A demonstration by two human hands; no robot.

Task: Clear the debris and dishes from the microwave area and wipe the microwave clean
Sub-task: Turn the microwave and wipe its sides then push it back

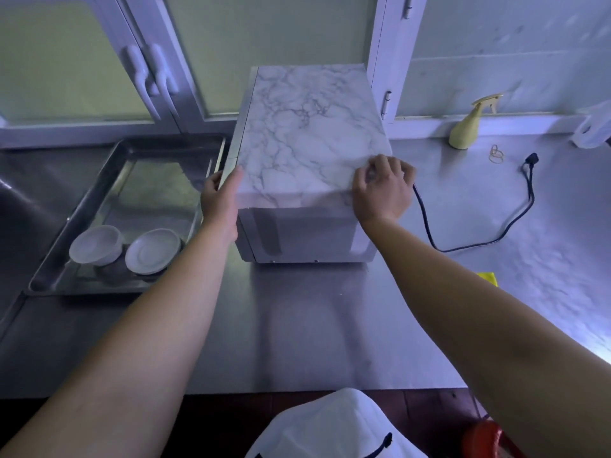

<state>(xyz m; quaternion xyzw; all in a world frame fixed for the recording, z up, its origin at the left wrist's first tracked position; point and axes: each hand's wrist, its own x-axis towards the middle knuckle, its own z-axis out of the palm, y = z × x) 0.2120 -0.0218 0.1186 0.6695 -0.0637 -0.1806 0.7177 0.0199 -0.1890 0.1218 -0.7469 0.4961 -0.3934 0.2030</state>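
The microwave (307, 236) stands on the steel counter (314, 325), its top and sides wrapped in a marble-patterned cover (304, 127). My left hand (220, 200) grips its front left corner, thumb on top and fingers down the left side. My right hand (383, 186) sits on the front right top corner with curled fingers pinching the cover, which wrinkles there. Two white bowls (96, 244) (152, 251) sit in a metal tray (125, 150) to the left. A yellow cloth (488, 278) lies on the counter, partly hidden by my right forearm.
A yellow spray bottle (464, 133) stands at the back right, with rubber bands (496, 153) beside it. The black power cord (496, 234) lies unplugged to the right of the microwave. A white bag (330, 424) and a red item (486, 438) are below the counter's front edge. Windows are behind.
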